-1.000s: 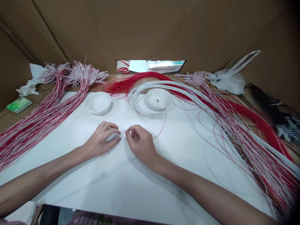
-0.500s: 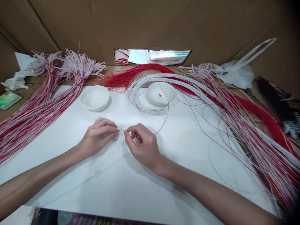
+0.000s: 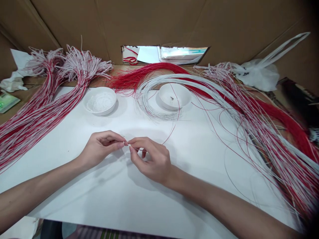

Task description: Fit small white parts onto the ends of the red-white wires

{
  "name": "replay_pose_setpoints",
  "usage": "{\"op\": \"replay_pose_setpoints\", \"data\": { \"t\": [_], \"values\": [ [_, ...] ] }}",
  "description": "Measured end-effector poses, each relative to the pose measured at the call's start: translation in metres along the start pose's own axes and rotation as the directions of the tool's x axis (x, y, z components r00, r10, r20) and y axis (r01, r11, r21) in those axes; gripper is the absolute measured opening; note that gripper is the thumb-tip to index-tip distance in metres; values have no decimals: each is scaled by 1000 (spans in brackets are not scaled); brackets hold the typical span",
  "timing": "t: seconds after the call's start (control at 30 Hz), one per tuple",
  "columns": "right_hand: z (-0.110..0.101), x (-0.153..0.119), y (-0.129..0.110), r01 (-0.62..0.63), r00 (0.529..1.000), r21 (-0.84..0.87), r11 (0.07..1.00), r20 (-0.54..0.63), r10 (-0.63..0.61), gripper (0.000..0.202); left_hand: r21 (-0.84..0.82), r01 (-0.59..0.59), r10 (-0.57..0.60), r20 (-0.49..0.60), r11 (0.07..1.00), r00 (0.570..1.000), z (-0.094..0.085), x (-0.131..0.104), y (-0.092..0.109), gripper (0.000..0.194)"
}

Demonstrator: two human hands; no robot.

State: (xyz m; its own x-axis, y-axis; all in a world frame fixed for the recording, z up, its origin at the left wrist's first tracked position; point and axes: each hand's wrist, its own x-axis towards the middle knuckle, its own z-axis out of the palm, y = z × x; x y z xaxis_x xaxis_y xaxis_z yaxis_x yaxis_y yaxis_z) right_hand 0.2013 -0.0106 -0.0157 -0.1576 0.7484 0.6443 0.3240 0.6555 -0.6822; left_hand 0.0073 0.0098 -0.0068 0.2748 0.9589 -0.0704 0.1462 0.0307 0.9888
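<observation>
Above the middle of the white tabletop (image 3: 104,199), my two hands meet fingertip to fingertip. The thumb and forefinger of my right hand (image 3: 154,161) pinch a thin red wire (image 3: 171,132), which trails up and curves over toward the right bowl. A tiny white piece (image 3: 129,145) shows at the wire's end, between the two sets of fingertips. My left hand (image 3: 99,148) is closed in a pinch at that same spot; its fingers mostly hide what they grip. The left bowl (image 3: 86,108), holding small white bits, stands beyond my left hand.
The right bowl (image 3: 183,101) has a small dark item in it. Red-and-white wire bundles (image 3: 67,96) lie at the left, with another bundle (image 3: 269,132) at the right. A white wire coil (image 3: 147,106) and red wires (image 3: 154,71) arch across the back. Cardboard walls (image 3: 161,23) enclose the table.
My hands have come together, closing the small gap between the fingertips. The bare wire tip seen before now has a white piece at it. The view has shifted slightly.
</observation>
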Motion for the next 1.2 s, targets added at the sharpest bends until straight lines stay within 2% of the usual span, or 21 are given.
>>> {"op": "replay_pose_setpoints", "data": {
  "t": [0.13,0.5,0.67,0.9,1.2],
  "values": [
    [0,1,0,20,1000,24,1000,-10,-19,14,2,0,0,20,1000,1000,0,-1,-2,15],
    [2,0,2,53,998,38,998,-33,-52,14,-118,50,-46,36,992,998,3,-1,2,6],
    [2,0,3,72,997,34,997,-31,-71,14,-104,-46,52,61,994,997,2,0,5,7],
    [2,0,4,108,994,33,994,-8,-108,13,28,-237,230,150,971,962,-5,3,4,13],
    [3,-1,7,103,994,55,993,30,-104,12,54,-298,286,163,953,944,-5,3,2,14]
  ]
}}
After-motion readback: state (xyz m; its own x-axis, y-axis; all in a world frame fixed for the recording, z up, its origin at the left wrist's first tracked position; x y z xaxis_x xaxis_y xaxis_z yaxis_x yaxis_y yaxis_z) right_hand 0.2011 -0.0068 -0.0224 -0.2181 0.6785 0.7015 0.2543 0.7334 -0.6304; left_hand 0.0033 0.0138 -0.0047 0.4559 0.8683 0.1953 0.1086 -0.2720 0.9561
